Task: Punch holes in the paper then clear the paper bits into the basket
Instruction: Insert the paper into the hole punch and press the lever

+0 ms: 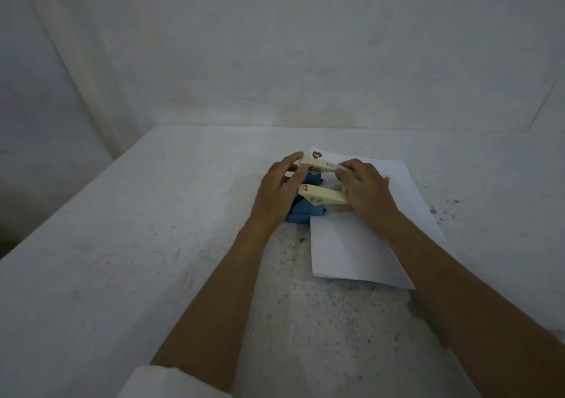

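Clearly the punching stage is under way, not finished. Two cream-levered punches on blue bases sit side by side at the left edge of the white paper (360, 244), which lies flat on the pale, speckled tabletop (122, 260). The far punch (318, 167) and the near punch (321, 197) both straddle that edge. The left hand (275, 196) has its fingers spread, tips touching the far punch's lever end and the blue base; its grip is loose and wide, steadying more than clasping. The right hand (363, 189) lies palm-down over the lever tips of both punches, fingers curled over them, seemingly ready to press; whether the levers are already down I cannot tell. A brown shape (316, 154) shows at the sheet's far corner, possibly a punched cut-out hole. No loose paper bits are clearly distinguishable from the dark specks on the tabletop, and no basket is in view, so the clearing step looks wholly undone.
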